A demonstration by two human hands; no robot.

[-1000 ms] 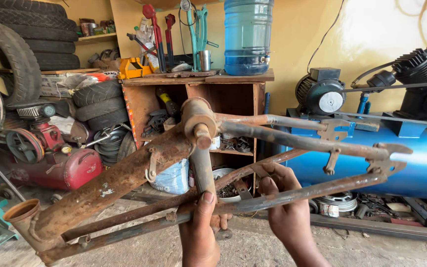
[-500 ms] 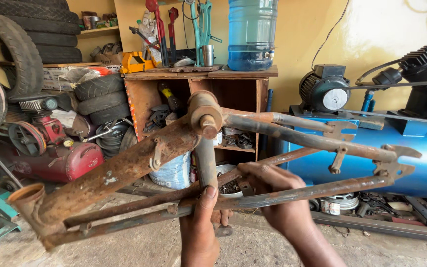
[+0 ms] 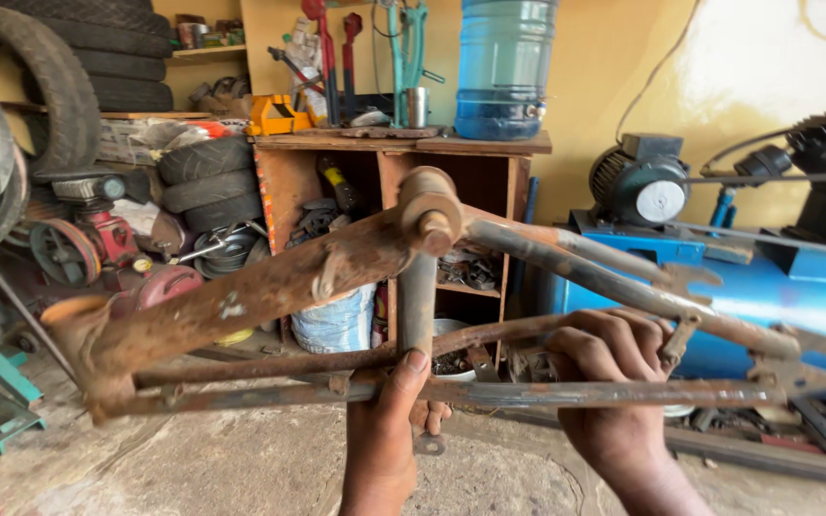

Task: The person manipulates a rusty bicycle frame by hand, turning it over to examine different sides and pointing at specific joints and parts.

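Both hands hold a rusty bicycle frame [image 3: 270, 287] up level: the left hand [image 3: 384, 430] wraps its upright tube, the right hand [image 3: 614, 392] curls fingers around its rear bars.

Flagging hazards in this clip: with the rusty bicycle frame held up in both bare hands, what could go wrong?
The bare left hand and right hand grip rough, rusted tubes of the bicycle frame; flaking metal could scrape skin. The jagged rear dropouts may snag fingers. Held in the air, the frame could slip and fall.
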